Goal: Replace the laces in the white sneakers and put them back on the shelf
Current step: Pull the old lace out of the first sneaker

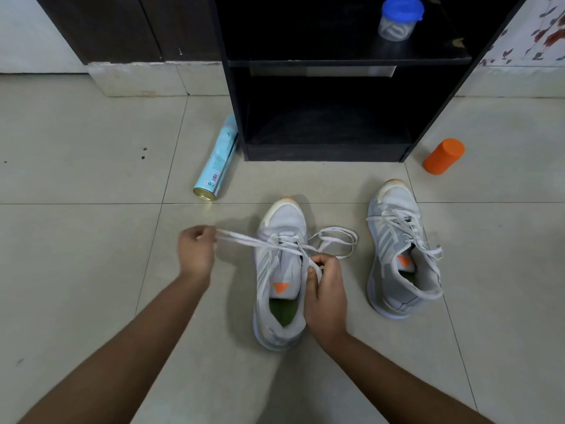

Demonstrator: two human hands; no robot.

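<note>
Head view, looking down past our two bare forearms to a tiled floor (91, 255). Nearest us, one white sneaker (279, 289) stood upright on the floor, toe pointing away. Our right hand (325, 296) rested against its collar. Its fingers (328, 263) were curled and pinching the lace (244, 240) beside the upper eyelets, probably to steady the shoe and stop the threaded part from slipping. Our left hand (197, 250), off to the shoe's left and clear of it, had its fingers clamped on the lace and drew two strands taut, seemingly to take up slack. A slack loop (339, 240) of lace lay just right of the shoe.

The second sneaker (403, 252) stood apart to the right, loosely laced and untied. Farther off, a pale blue spray can (217, 160) lay on its side beside the black shelf unit (321, 154), with an orange cylinder (443, 156) on the floor to its right. A blue-lidded jar (400, 18) sat on the upper shelf.

Our right hand hid the top eyelets. We could not tell old laces from new. The shelf unit's top was cut off, and its lower compartment was too dark to read.
</note>
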